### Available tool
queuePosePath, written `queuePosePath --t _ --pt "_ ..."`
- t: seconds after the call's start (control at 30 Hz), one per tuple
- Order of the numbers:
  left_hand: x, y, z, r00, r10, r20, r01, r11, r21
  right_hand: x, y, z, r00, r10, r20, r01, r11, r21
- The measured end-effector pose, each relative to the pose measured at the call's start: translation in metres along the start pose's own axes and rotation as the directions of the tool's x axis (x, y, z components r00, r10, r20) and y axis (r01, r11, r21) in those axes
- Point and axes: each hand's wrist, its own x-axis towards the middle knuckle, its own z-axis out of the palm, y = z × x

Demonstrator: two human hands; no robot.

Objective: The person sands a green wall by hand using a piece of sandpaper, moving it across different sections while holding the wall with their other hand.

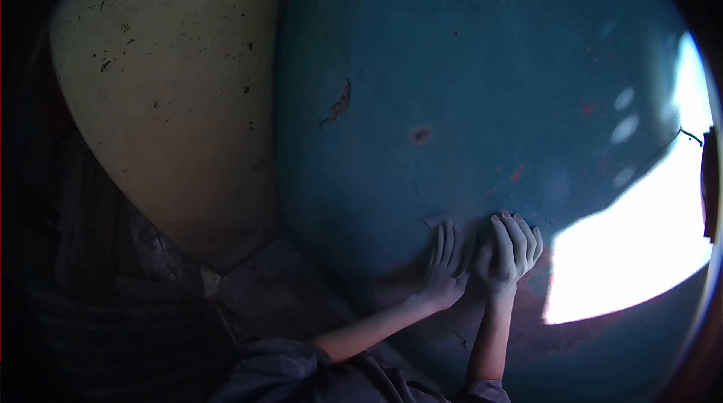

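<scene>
Both of my hands are against the lower part of a blue painted wall [467, 79], and their skin has a pale, powdery look. My left hand [447, 264] lies with its fingers stretched upward along the surface, just below a small lifted flake of paint [433, 220]. Right beside it, my right hand [510, 252] is bent at the wrist, its fingers curved and close together with the tips up. What it may have in its palm is hidden, and I cannot tell what it is. A dull greyish smear of wall shows between the two hands.
A cream wall [181, 87] with dark chips meets the blue one at a corner on the left. The blue wall has a torn paint patch [341, 102] and a round dark spot [420, 134]. Bright light [625, 252] falls at the right. Dark clutter [151, 252] lies at lower left.
</scene>
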Motion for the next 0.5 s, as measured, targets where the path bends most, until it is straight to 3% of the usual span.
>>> queuePosePath --t 0.1,0.2,0.3,0.43,0.5 --pt "0.004 -0.004 -0.008 0.993 -0.067 0.102 0.074 0.994 -0.075 0.0 0.003 0.0 1.0 -0.019 0.005 0.019 1.0 -0.007" --pt "0.085 -0.031 -0.06 0.977 -0.068 -0.204 0.054 0.996 -0.071 0.0 0.002 -0.001 1.0 -0.016 0.01 0.016 1.0 -0.009" --pt "0.128 -0.037 -0.1 0.959 -0.151 -0.239 0.111 0.978 -0.176 0.001 0.002 0.0 1.0 -0.017 0.004 0.017 1.0 -0.024" --pt "0.025 -0.028 -0.028 0.998 -0.053 -0.041 0.052 0.998 -0.042 0.002 0.0 0.0 1.0 -0.011 0.006 0.011 1.0 -0.029" --pt "0.011 -0.026 -0.019 0.999 -0.024 0.031 0.025 0.999 -0.02 0.0 0.002 -0.001 0.999 -0.038 0.007 0.038 0.999 -0.026"
